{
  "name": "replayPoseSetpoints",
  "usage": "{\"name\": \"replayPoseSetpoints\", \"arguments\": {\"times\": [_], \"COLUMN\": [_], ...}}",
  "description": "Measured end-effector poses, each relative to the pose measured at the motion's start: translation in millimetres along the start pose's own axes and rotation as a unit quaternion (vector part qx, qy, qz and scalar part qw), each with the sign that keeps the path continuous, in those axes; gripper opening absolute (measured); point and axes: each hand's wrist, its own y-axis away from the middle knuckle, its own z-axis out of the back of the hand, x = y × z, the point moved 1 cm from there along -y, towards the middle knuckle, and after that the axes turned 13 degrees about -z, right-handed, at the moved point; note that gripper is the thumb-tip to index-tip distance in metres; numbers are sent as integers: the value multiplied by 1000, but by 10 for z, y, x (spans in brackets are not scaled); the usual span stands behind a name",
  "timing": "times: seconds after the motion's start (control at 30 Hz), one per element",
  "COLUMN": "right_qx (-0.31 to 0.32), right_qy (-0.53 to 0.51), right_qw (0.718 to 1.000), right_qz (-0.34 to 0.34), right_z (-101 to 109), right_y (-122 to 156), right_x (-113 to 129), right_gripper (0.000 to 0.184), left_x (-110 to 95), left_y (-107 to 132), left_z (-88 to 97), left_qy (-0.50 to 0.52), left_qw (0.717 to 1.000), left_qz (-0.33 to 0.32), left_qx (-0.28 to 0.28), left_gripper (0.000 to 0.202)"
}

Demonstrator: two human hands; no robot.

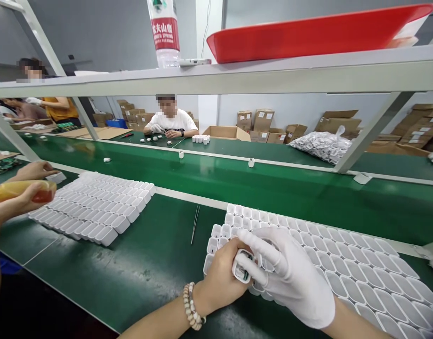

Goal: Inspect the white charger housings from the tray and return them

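Note:
My bare left hand [221, 275], with a bead bracelet on its wrist, is closed round a small white plastic shell [242, 268]. My right hand [290, 275] wears a white glove and pinches the same shell from the right, fingers curled over it. Both hands hover at the left end of a wide block of upright white shells [343, 263] packed in rows on the green bench [142, 263]. The shell's inside is mostly hidden by my fingers.
A second block of white shells [96, 205] lies to the left, thin tweezers [195, 223] between the blocks. A neighbour's hands [19, 190] hold an orange bottle at far left. A green conveyor [273, 183] runs behind; another person sits beyond it. A shelf overhead carries a red tray [308, 33] and a water bottle [165, 30].

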Motion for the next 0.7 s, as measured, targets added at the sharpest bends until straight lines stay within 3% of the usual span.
{"name": "replayPoseSetpoints", "arguments": {"times": [0.17,0.27,0.37,0.43,0.57,0.6,0.7], "right_qx": [27,103,158,151,73,74,125], "right_qy": [-7,10,3,-48,-155,-160,-158], "right_qw": [999,994,987,986,960,956,969], "right_qz": [20,-17,-39,-51,-221,-235,-145], "right_z": [45,87,105,126,183,176,57], "right_y": [-44,-175,-258,-250,-138,-106,-29], "right_x": [6,117,132,50,-163,-178,-124], "right_gripper": [42,21,24,22,28,27,37], "left_x": [16,37,1,-51,-118,-114,-59], "left_y": [-7,-21,-57,-93,-147,-147,-111], "left_z": [15,24,62,116,206,207,160], "left_qy": [-10,-24,-10,-2,-2,0,20], "left_qw": [1000,999,997,998,1000,1000,999], "left_qz": [14,16,11,11,18,20,37], "left_qx": [-1,32,70,59,18,11,-19], "left_gripper": [25,21,16,14,10,11,27]}}
